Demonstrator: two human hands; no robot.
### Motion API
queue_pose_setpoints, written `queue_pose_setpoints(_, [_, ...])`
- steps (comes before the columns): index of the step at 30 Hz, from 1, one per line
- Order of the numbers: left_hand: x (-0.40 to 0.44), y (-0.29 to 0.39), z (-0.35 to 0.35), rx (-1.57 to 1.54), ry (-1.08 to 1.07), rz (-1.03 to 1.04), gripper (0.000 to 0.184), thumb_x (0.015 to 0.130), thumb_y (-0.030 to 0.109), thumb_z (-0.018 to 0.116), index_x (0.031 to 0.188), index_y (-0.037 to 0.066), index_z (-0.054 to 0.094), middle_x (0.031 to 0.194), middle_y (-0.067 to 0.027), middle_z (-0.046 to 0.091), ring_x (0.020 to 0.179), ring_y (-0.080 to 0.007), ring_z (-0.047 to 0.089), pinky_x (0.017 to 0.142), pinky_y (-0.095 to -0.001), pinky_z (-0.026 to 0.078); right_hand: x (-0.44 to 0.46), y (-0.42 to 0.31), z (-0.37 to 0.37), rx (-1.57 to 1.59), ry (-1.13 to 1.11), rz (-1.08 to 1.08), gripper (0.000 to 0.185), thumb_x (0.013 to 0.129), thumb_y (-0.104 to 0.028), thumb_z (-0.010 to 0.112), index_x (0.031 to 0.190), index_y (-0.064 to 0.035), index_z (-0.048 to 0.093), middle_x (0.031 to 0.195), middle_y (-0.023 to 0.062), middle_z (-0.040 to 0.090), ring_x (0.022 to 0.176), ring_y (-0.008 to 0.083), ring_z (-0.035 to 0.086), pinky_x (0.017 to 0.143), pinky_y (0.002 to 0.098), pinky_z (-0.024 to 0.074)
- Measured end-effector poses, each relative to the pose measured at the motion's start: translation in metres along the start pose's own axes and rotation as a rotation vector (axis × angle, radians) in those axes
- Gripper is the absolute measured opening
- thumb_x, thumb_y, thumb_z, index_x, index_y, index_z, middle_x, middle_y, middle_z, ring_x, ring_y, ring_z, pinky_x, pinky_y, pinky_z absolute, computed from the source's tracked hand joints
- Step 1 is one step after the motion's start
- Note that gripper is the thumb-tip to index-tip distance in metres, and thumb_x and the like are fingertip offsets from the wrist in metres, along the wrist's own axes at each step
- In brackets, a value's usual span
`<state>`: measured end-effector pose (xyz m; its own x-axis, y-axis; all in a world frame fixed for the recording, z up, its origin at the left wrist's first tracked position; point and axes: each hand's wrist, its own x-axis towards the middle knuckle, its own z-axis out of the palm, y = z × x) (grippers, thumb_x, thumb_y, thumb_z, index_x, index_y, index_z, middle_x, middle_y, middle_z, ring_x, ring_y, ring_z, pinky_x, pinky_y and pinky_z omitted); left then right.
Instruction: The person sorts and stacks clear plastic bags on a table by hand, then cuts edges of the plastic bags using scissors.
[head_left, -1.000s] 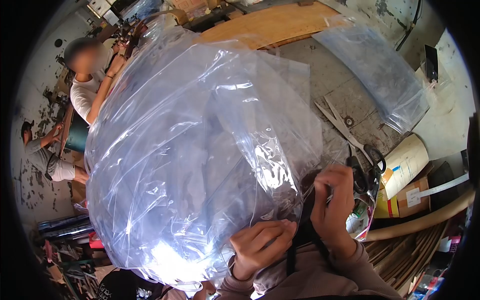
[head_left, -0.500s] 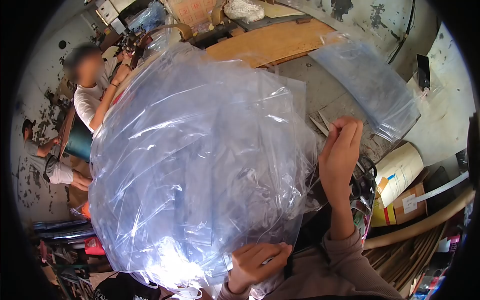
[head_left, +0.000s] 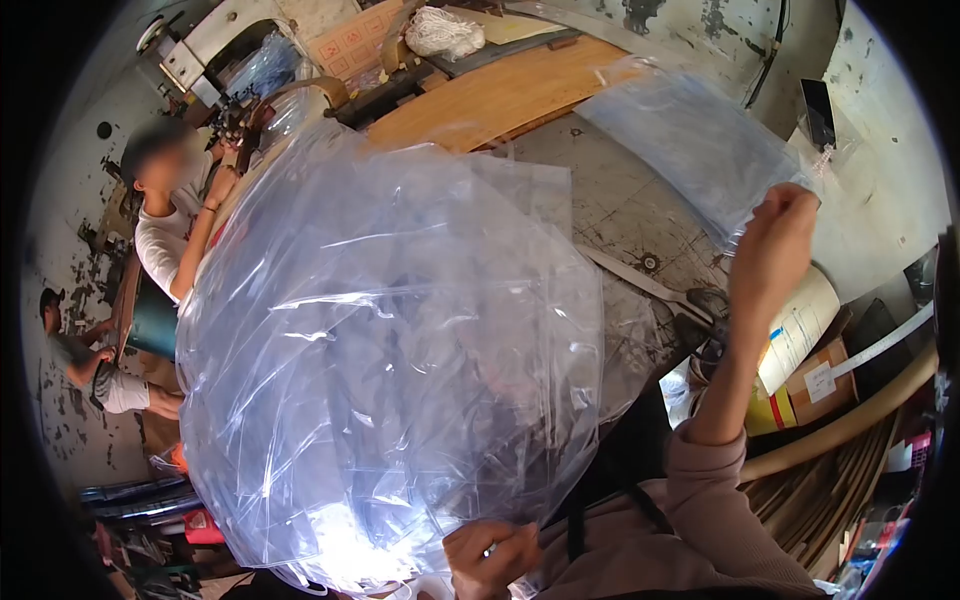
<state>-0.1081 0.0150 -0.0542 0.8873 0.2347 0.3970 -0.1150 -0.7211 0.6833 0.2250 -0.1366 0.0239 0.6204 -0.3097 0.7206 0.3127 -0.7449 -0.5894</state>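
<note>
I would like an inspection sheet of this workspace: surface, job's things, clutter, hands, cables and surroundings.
Surface: grey tabletop, scratched and stained.
Job's things: loose clear plastic bulges over the near side; folded plastic lies beyond.
Clutter: scissors, partly hidden by the right arm; wooden board at the far side.
Left hand: fingers curled at the plastic's near edge; grip unclear.
Right hand: raised, fingers curled; cannot tell if it holds anything.
Cables: dark cable or tube on the wall.
Surroundings: two other people at the left.
</note>
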Motion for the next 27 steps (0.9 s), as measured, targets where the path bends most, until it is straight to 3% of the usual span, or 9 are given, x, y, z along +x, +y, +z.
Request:
queue_pose_setpoints(2, [0.016, 0.006, 0.014, 0.235, 0.201, 0.049, 0.021, 0.057, -0.001, 0.073, 0.071, 0.011, 0.062, 0.065, -0.0007, 0.057, 0.052, -0.0158, 0.059, 0.045, -0.0266, 0.044, 0.005, -0.001, -0.018, 0.143, -0.041, 0.131, 0.011, 0.087, 0.001, 0.046, 0.097, 0.0007, 0.050, 0.089, 0.0170, 0.056, 0.074, 0.0256, 0.059, 0.068, 0.0354, 0.0466])
queue_pose_setpoints(4, [0.024, 0.010, 0.019, 0.286, 0.238, 0.064, 0.020, 0.058, 0.002, 0.071, 0.071, 0.012, 0.060, 0.065, 0.0002, 0.056, 0.051, -0.0159, 0.058, 0.046, -0.0267, 0.044, -0.002, 0.010, -0.043, 0.183, -0.047, 0.086, 0.018, 0.084, 0.003, 0.049, 0.100, -0.0026, 0.054, 0.094, 0.0134, 0.060, 0.075, 0.0197, 0.063, 0.069, 0.0332, 0.0496])
queue_pose_setpoints(10, [0.046, 0.020, 0.023, 0.214, 0.275, 0.117, 0.021, 0.060, 0.008, 0.076, 0.080, 0.012, 0.068, 0.069, 0.0018, 0.059, 0.053, -0.0116, 0.059, 0.044, -0.0218, 0.043, -0.017, 0.103, -0.120, -0.714, 0.058, -0.059, 0.032, 0.075, 0.008, 0.044, 0.099, -0.0051, 0.060, 0.116, 0.0091, 0.057, 0.109, 0.0315, 0.052, 0.092, 0.0419, 0.0422])
queue_pose_setpoints(13, [0.047, 0.023, 0.024, 0.214, 0.230, 0.114, 0.024, 0.058, 0.010, 0.076, 0.080, 0.013, 0.068, 0.070, 0.0022, 0.058, 0.056, -0.0127, 0.060, 0.047, -0.0233, 0.047, -0.040, 0.071, -0.125, -0.353, -0.126, -0.193, 0.046, 0.062, 0.014, 0.036, 0.098, -0.0031, 0.060, 0.112, 0.0121, 0.058, 0.106, 0.0312, 0.054, 0.091, 0.0404, 0.0418])
queue_pose_setpoints(15, [0.046, 0.024, 0.024, 0.201, 0.178, 0.102, 0.022, 0.062, 0.019, 0.079, 0.080, 0.013, 0.069, 0.070, 0.0029, 0.058, 0.060, -0.0131, 0.060, 0.052, -0.0257, 0.050, -0.073, 0.026, -0.118, 0.420, -0.555, 0.382, 0.050, 0.056, 0.014, 0.035, 0.096, -0.0017, 0.060, 0.096, 0.0104, 0.062, 0.089, 0.0200, 0.061, 0.077, 0.0317, 0.0480])
queue_pose_setpoints(16, [0.045, 0.023, 0.024, 0.205, 0.174, 0.111, 0.022, 0.062, 0.019, 0.079, 0.080, 0.013, 0.069, 0.070, 0.0029, 0.058, 0.060, -0.0131, 0.060, 0.052, -0.0257, 0.050, -0.081, 0.020, -0.111, 0.595, -0.781, 0.042, 0.042, 0.065, 0.016, 0.040, 0.098, -0.0003, 0.060, 0.095, 0.0106, 0.062, 0.089, 0.0147, 0.059, 0.072, 0.0263, 0.0482])
queue_pose_setpoints(18, [0.045, 0.022, 0.026, 0.116, 0.206, 0.148, 0.026, 0.068, 0.035, 0.077, 0.081, 0.014, 0.069, 0.072, 0.0035, 0.059, 0.063, -0.0130, 0.061, 0.053, -0.0250, 0.050, -0.103, -0.006, -0.101, 0.881, -1.144, 0.394, 0.024, 0.085, 0.009, 0.044, 0.105, 0.0042, 0.057, 0.100, 0.0123, 0.059, 0.087, 0.0127, 0.058, 0.076, 0.0241, 0.0460])
queue_pose_setpoints(22, [0.032, 0.025, 0.022, 0.135, 0.213, 0.141, 0.034, 0.073, 0.048, 0.071, 0.082, 0.015, 0.069, 0.075, 0.0030, 0.061, 0.064, -0.0132, 0.061, 0.069, -0.0320, 0.051, -0.133, -0.023, -0.082, 1.012, -1.180, 0.582, 0.019, 0.091, 0.001, 0.047, 0.106, 0.0052, 0.058, 0.092, 0.0096, 0.062, 0.082, 0.0126, 0.058, 0.074, 0.0248, 0.0466])
queue_pose_setpoints(27, [0.049, 0.054, 0.003, 0.254, -0.045, -0.026, 0.030, 0.073, 0.038, 0.071, 0.092, 0.014, 0.069, 0.089, 0.0004, 0.062, 0.073, -0.0138, 0.061, 0.101, -0.0497, 0.026, -0.127, -0.026, -0.068, 1.211, -1.331, 0.767, 0.017, 0.086, -0.005, 0.061, 0.100, 0.0048, 0.062, 0.085, 0.0065, 0.063, 0.070, 0.0093, 0.057, 0.064, 0.0227, 0.0476])
